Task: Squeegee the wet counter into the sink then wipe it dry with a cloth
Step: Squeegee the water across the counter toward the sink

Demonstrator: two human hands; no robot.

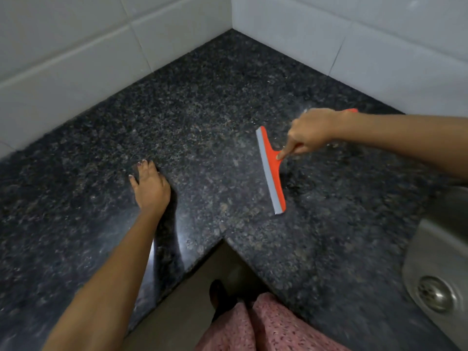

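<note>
- The right hand [310, 133], coming in from the right edge of the frame, was closed around the handle of an orange squeegee [271, 171], with the index finger stretched down onto the neck just behind the blade
- The squeegee sat right of centre on the dark speckled granite table [202, 110], its grey rubber edge facing left and running from upper left to lower right; the blade appeared to rest on the stone
- The left hand [150, 186] lay flat on the table left of centre, palm down, fingers spread, holding nothing, well apart from the squeegee
- A steel sink [430, 249] with a round drain showed at the lower right edge
- White wall tiles [76, 46] met in the corner at the top
- A pink patterned garment [253, 328] showed at the bottom centre
</note>
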